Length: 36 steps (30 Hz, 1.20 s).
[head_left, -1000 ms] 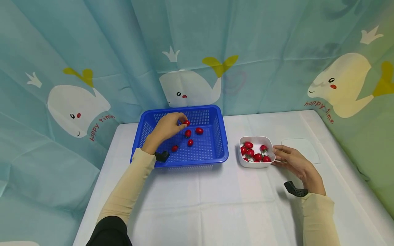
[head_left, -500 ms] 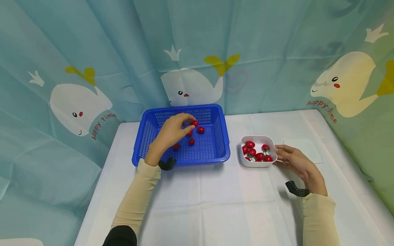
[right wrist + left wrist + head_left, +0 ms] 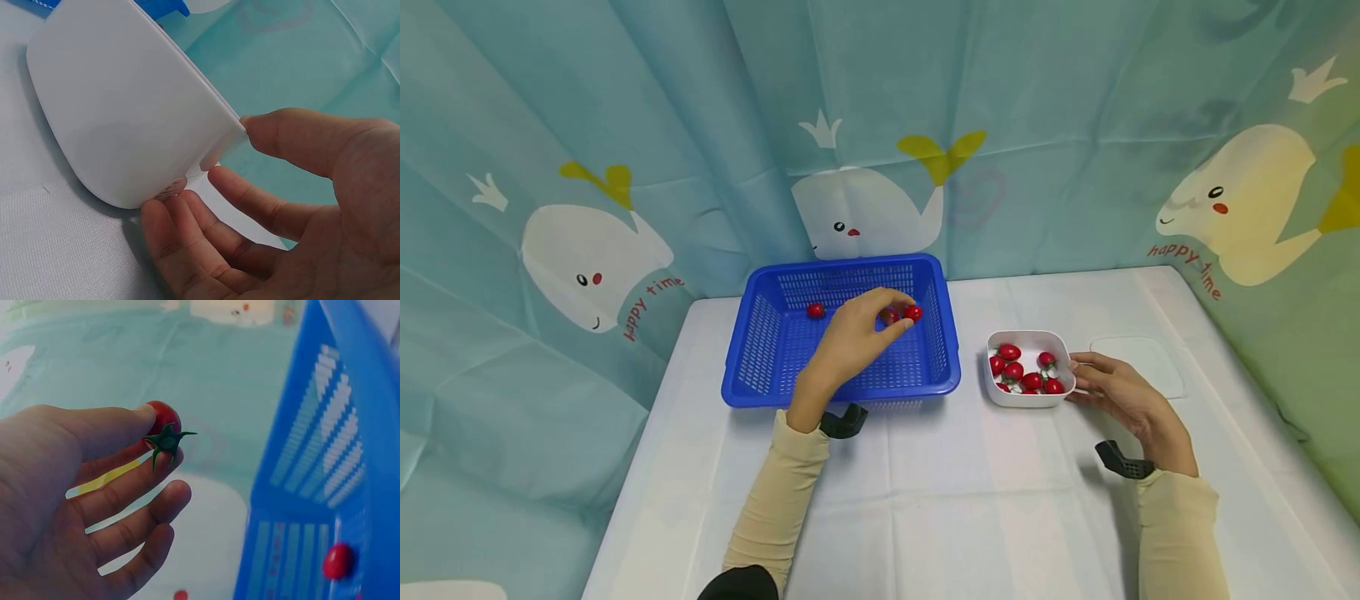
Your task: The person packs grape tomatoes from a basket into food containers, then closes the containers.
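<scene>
My left hand point(image 3: 856, 333) is over the blue plastic basket point(image 3: 842, 392), pinching a cherry tomato point(image 3: 165, 419) between thumb and fingertips; its green stem cap shows in the left wrist view. Another cherry tomato point(image 3: 816, 310) lies on the basket floor to the left. One more tomato point(image 3: 889, 317) shows behind the fingers; the hand may hide others. To the right stands a white box point(image 3: 1028, 401) with several cherry tomatoes point(image 3: 1012, 372) in it. My right hand point(image 3: 1123, 400) holds its right end, thumb at the rim and fingers lower on the wall point(image 3: 125, 106).
A flat translucent lid point(image 3: 1138, 367) lies on the white cloth behind the right hand. The white-covered table point(image 3: 955, 500) extends in front of basket and box. A blue-green curtain point(image 3: 1037, 167) with whale prints hangs close behind the basket.
My left hand has moved to the right across the basket with the pinched tomato, uncovering a tomato at the left. The right hand and the white box stay in place.
</scene>
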Motion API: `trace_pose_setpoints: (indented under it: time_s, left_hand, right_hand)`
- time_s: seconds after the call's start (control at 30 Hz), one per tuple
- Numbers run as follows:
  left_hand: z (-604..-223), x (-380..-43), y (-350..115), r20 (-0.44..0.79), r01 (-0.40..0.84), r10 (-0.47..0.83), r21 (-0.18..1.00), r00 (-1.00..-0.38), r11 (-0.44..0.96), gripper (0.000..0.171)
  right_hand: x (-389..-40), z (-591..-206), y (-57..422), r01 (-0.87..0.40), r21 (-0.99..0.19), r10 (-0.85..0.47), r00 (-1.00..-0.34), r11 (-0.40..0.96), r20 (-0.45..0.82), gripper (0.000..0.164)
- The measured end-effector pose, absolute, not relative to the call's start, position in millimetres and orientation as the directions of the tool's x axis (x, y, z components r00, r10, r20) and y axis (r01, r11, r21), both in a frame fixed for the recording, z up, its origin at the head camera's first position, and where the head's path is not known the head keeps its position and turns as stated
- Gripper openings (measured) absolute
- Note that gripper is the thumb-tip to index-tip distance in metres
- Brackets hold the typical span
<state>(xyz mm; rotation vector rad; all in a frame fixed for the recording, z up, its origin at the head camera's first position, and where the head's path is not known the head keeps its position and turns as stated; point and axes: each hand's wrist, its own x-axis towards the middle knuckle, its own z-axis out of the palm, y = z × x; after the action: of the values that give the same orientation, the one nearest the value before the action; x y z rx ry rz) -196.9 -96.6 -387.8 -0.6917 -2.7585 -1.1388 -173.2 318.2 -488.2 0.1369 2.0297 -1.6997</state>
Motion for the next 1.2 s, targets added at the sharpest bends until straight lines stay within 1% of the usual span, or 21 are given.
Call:
trace_pose_setpoints:
  time_s: [0.13, 0.43, 0.57, 0.8, 0.87, 1.03, 1.2]
  left_hand:
    - [-391.9, -189.4, -81.3, 0.248, 0.450, 0.392, 0.663, -0.886, 0.598, 0.025]
    - [-403.1, -178.6, -51.4, 0.260, 0.480, 0.434, 0.693, -0.863, 0.538, 0.027]
    - [-406.7, -176.0, -38.2, 0.275, 0.514, 0.465, 0.675, -0.841, 0.530, 0.026]
    - [-410.1, -172.1, -15.3, 0.250, 0.548, 0.518, 0.612, -0.818, 0.570, 0.030]
    - [-410.9, -171.4, -7.2, 0.252, 0.569, 0.542, 0.599, -0.801, 0.563, 0.031]
    - [-413.9, -169.5, 12.7, 0.254, 0.588, 0.572, 0.609, -0.780, 0.532, 0.029]
    - [-419.3, -169.6, 31.5, 0.226, 0.575, 0.586, 0.632, -0.778, 0.520, 0.028]
  right_hand:
    - [-172.4, -487.5, 318.5, 0.369, -0.901, -0.221, -0.882, 0.227, -0.417, 0.064]
    - [-173.3, -488.0, 318.1, 0.376, -0.893, -0.215, -0.877, 0.248, -0.429, 0.066]
    - [-173.0, -486.6, 318.1, 0.378, -0.890, -0.215, -0.875, 0.255, -0.433, 0.066]
    - [-172.8, -487.2, 316.8, 0.370, -0.896, -0.216, -0.880, 0.247, -0.423, 0.071]
    - [-172.8, -486.8, 317.2, 0.370, -0.895, -0.213, -0.881, 0.249, -0.423, 0.071]
    - [-172.7, -484.7, 317.6, 0.377, -0.889, -0.203, -0.879, 0.260, -0.432, 0.070]
    - [-172.3, -483.9, 316.5, 0.372, -0.890, -0.204, -0.881, 0.263, -0.428, 0.071]
